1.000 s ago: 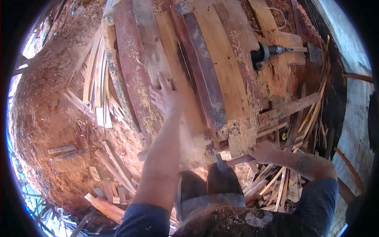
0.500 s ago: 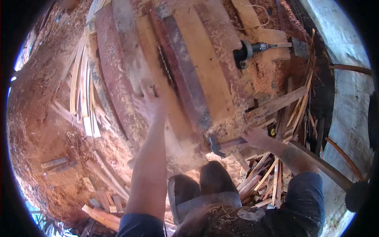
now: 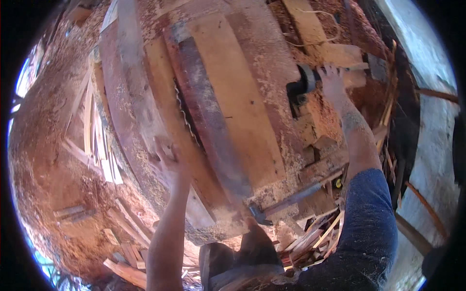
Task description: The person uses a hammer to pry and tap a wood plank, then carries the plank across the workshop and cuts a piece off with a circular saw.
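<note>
Pressing left hand (image 3: pixel 167 162) flat, open, on plank (image 3: pixel 160 97); right hand (image 3: pixel 332 80) gripping power tool (image 3: pixel 303 87); hands apart.

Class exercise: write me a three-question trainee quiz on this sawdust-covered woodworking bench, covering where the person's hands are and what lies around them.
1. True or false: the right hand reaches for the dark power tool at the far side of the bench.
2. What does the left hand rest on?
A. a loose offcut on the ground
B. a plank on the bench
C. the hammer
3. Fill in: a hammer lies at the bench's ____ edge.

Key
1. True; the hand is on or right beside the tool, and the grip is unclear.
2. B
3. Near; its head points toward the person.
</note>
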`<state>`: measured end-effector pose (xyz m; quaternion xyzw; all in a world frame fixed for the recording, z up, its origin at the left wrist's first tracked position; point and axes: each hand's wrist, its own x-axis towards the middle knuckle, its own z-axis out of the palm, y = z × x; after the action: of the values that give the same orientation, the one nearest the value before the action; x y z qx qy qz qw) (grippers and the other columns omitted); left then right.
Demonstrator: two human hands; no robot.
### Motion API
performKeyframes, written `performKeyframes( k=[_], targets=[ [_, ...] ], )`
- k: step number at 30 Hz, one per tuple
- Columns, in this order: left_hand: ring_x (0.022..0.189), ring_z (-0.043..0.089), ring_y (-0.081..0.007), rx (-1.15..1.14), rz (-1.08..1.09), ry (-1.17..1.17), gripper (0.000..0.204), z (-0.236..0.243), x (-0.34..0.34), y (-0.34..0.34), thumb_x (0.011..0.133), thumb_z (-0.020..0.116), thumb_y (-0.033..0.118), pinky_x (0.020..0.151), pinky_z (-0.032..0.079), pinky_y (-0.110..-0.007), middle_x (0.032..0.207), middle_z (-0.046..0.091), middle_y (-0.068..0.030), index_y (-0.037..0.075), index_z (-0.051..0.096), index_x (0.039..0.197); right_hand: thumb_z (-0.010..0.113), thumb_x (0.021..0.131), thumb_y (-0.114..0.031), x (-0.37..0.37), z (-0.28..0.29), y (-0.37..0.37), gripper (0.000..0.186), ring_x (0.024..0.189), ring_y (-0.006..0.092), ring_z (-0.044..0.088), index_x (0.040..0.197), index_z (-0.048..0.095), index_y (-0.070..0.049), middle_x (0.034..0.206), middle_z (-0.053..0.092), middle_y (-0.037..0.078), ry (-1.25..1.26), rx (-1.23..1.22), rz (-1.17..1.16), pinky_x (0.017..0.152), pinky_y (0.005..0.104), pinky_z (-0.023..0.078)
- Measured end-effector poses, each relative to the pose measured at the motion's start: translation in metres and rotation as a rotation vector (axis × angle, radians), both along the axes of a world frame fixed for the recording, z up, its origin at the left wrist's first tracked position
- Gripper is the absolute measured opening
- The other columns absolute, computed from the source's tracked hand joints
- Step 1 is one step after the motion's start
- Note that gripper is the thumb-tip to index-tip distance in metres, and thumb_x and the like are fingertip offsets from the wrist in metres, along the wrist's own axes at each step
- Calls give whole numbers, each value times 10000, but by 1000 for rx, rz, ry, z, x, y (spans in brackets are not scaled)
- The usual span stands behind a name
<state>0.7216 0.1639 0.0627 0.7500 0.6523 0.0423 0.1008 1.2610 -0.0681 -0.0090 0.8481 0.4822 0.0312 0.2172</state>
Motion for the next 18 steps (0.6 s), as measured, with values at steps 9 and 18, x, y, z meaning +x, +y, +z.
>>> performKeyframes(
  k=[9, 18],
  targets=[
    [1335, 453, -515, 77, -18, -20, 649, 1, -14, 5, 981, 610, 388, 1101, 363, -606, 1488, 385, -361, 238, 414, 1581, 506, 947, -117, 54, -80, 40, 594, 1501, 384, 330, 1516, 436, 39, 1612, 390, 191, 43, -451, 99, 1241, 533, 259],
    [1375, 390, -518, -87, -7, 18, 683, 12, 4, 2, 1009, 573, 435, 1151, 283, -613, 1490, 353, -370, 216, 347, 1616, 589, 896, -67, 16, -53, -42, 522, 1549, 388, 219, 1412, 549, 4, 1657, 281, 195, -18, 42, 161, 1223, 601, 189]
  ],
)
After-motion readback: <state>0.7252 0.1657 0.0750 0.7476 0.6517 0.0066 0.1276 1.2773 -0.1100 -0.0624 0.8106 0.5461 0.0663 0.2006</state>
